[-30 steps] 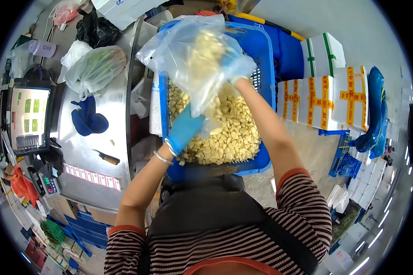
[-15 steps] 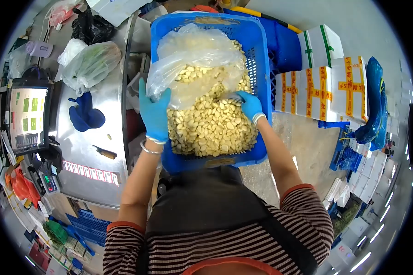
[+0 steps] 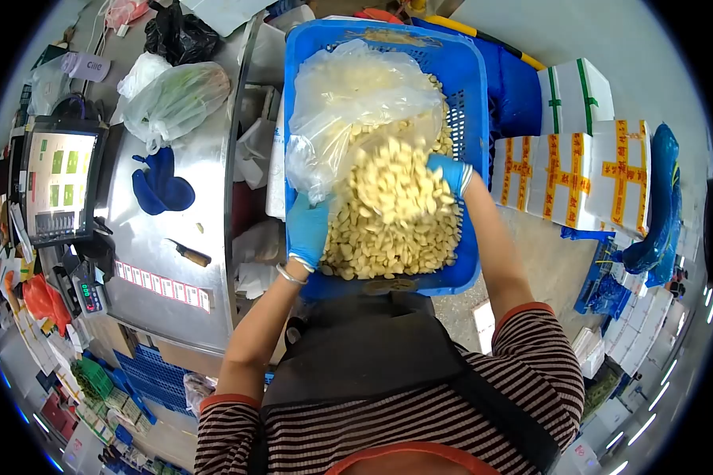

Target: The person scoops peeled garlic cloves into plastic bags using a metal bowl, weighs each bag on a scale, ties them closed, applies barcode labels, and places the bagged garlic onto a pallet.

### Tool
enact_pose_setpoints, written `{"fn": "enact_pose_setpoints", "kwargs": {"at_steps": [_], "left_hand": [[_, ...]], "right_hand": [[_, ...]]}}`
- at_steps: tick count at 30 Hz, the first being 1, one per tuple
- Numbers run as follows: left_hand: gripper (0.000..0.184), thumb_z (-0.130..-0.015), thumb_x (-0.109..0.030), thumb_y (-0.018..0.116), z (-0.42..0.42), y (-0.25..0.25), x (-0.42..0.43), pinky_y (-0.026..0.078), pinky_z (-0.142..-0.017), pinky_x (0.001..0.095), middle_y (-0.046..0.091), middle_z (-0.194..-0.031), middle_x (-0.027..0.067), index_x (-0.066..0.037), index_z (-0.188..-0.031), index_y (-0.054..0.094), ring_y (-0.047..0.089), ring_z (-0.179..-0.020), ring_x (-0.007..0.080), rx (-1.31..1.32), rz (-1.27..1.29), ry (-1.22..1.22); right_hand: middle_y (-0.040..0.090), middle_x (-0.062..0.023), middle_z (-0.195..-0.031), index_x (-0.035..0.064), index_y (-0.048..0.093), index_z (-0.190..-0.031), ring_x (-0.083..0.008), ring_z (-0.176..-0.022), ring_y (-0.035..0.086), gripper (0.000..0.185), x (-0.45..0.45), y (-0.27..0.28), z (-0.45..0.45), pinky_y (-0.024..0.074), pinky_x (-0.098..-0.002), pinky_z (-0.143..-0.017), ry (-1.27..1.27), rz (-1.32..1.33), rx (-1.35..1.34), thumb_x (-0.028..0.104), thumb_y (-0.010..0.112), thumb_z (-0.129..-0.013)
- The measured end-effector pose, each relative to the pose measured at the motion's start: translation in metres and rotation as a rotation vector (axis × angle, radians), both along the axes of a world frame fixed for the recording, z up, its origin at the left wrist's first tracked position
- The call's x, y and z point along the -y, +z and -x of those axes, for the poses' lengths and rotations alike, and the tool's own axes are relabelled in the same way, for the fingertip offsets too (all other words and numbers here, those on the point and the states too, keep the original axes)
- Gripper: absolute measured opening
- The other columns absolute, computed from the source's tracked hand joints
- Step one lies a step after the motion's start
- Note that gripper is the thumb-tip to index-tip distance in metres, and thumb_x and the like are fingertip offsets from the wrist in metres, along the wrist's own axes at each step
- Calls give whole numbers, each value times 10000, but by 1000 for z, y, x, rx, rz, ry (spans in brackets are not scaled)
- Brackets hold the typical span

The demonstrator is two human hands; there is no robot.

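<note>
A blue plastic crate in front of me holds many pale cloves that look like peeled garlic. My left hand, in a blue glove, is closed on the bunched lower edge of a clear plastic bag at the crate's left side. The bag lies over the far cloves. My right hand, also gloved, grips a scoop at the crate's right side. A heap of lifted cloves, blurred by motion, hides most of that scoop.
To the left stands a metal table with a knife, a blue cloth item, bagged greens and a touchscreen. A scale sits near its lower end. Taped white foam boxes are stacked right of the crate.
My right hand has brought up a heap of cloves from the pile. The left hand has closed around the bag's edge. The whole view has shifted, with things appearing farther right.
</note>
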State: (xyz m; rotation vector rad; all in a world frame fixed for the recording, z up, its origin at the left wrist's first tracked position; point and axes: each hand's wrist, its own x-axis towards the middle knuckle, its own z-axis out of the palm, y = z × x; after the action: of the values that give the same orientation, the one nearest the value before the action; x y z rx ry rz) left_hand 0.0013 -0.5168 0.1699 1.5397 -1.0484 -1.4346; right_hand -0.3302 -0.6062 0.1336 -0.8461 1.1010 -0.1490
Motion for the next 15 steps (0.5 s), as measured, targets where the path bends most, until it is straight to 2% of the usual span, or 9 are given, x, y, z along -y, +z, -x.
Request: {"fn": "enact_pose_setpoints", "kwargs": {"at_steps": [1, 2, 4, 5, 6, 7, 10, 13, 15], "left_hand": [[319, -911, -3, 540, -1, 10, 0, 512, -845, 264, 662, -1112, 89, 38, -1226, 569, 633, -977, 141, -14, 15, -22], [309, -918, -9, 530, 0, 23, 1, 519, -860, 272, 665, -1097, 90, 33, -1220, 574, 655, -971, 161, -44, -51, -39], [297, -907, 1, 519, 12, 52, 6, 500, -794, 257, 669, -1005, 82, 31, -1195, 588, 626, -885, 129, -127, 1, -37], [292, -902, 6, 514, 17, 64, 9, 490, -761, 250, 671, -960, 78, 29, -1182, 594, 611, -842, 113, -167, 30, -38], [258, -911, 10, 497, 18, 72, 13, 517, -788, 271, 674, -986, 104, 38, -1147, 599, 650, -856, 145, -127, 48, -64], [251, -911, 12, 492, 18, 79, 17, 525, -796, 277, 674, -995, 111, 42, -1135, 600, 659, -859, 159, -211, 41, -26], [238, -904, 18, 475, 11, 91, 28, 550, -815, 300, 685, -993, 134, 55, -1098, 609, 687, -869, 211, -407, 21, 76], [248, -901, 16, 473, -5, 98, 28, 553, -811, 299, 697, -961, 140, 62, -1106, 605, 685, -866, 205, -367, -28, 77], [247, -898, 8, 487, -12, 93, 25, 538, -802, 275, 703, -939, 141, 60, -1108, 607, 681, -861, 188, -359, -32, 134]], "right_hand": [[626, -131, -1232, 13, 449, -1397, -194, -944, 655, 476, 12, 14, -8, 555, -316, -826, -139, 2, 82, 163, 505, -949], [638, -138, -1197, 6, 474, -1368, -195, -930, 658, 450, 30, 42, -27, 563, -323, -801, -235, 72, -74, 127, 509, -936], [640, -175, -1156, -1, 525, -1290, -235, -922, 652, 395, 55, 70, -77, 548, -355, -784, -323, 409, -422, 87, 522, -904], [629, -204, -1149, 0, 552, -1242, -272, -928, 642, 365, 64, 73, -100, 526, -379, -791, -312, 674, -612, 82, 531, -887], [622, -212, -1152, 18, 543, -1258, -309, -946, 635, 398, 79, 63, -118, 522, -392, -812, -180, 901, -799, 54, 528, -862], [614, -220, -1156, 37, 534, -1274, -345, -965, 628, 437, 87, 63, -129, 519, -406, -834, -42, 1123, -984, 27, 525, -837], [612, -182, -1195, 96, 571, -1258, -359, -957, 631, 492, 83, 74, -127, 539, -385, -811, 78, 1836, -788, -55, 524, -792], [616, -151, -1204, 127, 588, -1256, -358, -1035, 614, 581, 24, 114, -101, 525, -391, -855, -228, 1698, -631, -112, 549, -727], [644, -122, -1164, 123, 604, -1259, -327, -1057, 619, 639, -14, 96, -72, 521, -397, -866, -398, 1528, -650, -162, 524, -692]]}}
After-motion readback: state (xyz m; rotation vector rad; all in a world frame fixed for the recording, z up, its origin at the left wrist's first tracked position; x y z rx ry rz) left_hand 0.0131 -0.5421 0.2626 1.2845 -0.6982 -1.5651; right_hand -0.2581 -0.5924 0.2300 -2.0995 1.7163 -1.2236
